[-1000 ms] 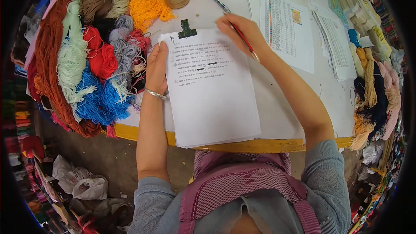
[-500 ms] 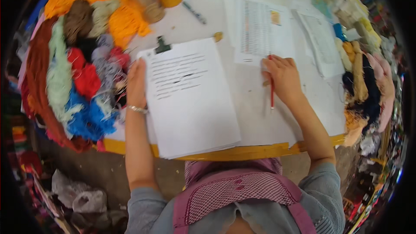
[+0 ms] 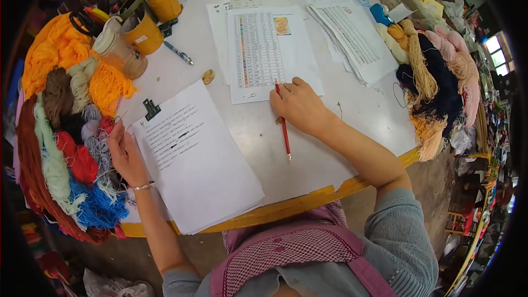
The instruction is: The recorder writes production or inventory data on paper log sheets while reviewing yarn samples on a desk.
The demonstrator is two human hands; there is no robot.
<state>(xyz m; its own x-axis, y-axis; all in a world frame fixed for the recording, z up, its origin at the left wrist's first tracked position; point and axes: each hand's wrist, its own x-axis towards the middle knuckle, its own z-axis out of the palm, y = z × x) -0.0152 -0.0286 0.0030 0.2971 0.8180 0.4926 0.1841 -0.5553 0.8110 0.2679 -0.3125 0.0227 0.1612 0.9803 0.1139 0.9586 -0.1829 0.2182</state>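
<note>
Our white desk [image 3: 247, 132] carries yarn skeins [image 3: 80, 162] at left; beside them, our left hand [image 3: 129, 157], fingers loosely parted, lies at the left edge of the clipped papers [image 3: 203, 181]; rightward, our right hand [image 3: 300, 107] pinches a red pencil [image 3: 285, 137] between its fingers at the lower edge of the printed chart [image 3: 258, 49].

The left of two fisheye cameras on my head looks steeply down from above the near edge of the table [image 3: 253, 135]. It sits close: the table fills the middle, with my left hand [image 3: 129, 155] and right hand [image 3: 300, 107] over it and my apron [image 3: 286, 250] below its near edge, which slants up rightward.
</note>
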